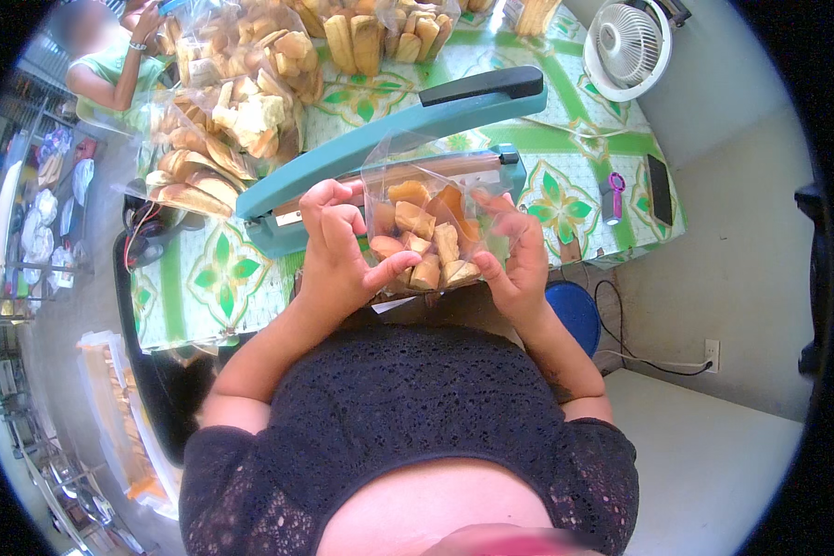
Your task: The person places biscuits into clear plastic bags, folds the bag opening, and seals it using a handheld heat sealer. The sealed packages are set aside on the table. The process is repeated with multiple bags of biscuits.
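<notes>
A clear plastic bag of bread pieces [415,218] is held between my two hands at the table's near edge. My left hand [340,243] grips its left side, thumb in front of the bread. On the right side my right hand [518,257] pinches the plastic, with the thumb low and the fingers curled above. Just behind the bag lies a teal impulse heat sealer [389,139], its long arm with a black handle raised over the base. The bag's upper part stands loose in front of the sealer's base, and covers some of it.
Bags of bread pieces [250,118] crowd the table's [226,274] back left; more stand behind. A white fan [629,48] is at the back right, near a small purple-and-grey device [615,198] and a dark phone [659,189]. A co-worker [115,76] is at the far left. A blue stool [572,316] stands below.
</notes>
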A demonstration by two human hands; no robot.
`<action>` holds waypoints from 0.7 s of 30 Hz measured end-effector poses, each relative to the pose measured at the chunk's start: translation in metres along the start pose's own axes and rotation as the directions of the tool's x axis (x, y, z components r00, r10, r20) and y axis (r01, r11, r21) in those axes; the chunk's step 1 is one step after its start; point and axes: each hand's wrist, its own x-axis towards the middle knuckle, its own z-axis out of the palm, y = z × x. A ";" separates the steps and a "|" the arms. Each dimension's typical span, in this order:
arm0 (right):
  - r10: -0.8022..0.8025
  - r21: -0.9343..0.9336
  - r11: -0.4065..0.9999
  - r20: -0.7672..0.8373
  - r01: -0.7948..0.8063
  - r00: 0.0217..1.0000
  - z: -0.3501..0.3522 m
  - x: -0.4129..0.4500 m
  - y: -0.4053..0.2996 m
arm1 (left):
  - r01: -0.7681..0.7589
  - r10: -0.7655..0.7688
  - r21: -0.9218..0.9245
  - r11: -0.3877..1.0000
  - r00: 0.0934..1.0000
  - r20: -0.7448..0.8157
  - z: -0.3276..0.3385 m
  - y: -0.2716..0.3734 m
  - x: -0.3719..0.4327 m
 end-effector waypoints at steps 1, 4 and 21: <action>0.002 0.061 0.998 -0.035 0.001 0.999 0.000 0.000 -0.001 | 0.039 -0.040 0.023 0.999 0.998 0.038 -0.002 0.001 -0.001; 0.055 0.134 0.990 -0.012 -0.053 0.998 -0.004 -0.004 -0.007 | 0.087 -0.097 0.086 0.992 0.989 0.108 -0.008 0.002 -0.003; -0.058 0.346 0.938 0.207 -0.018 0.977 -0.005 0.020 0.005 | 0.063 -0.023 -0.295 0.953 0.990 0.138 -0.009 0.013 -0.018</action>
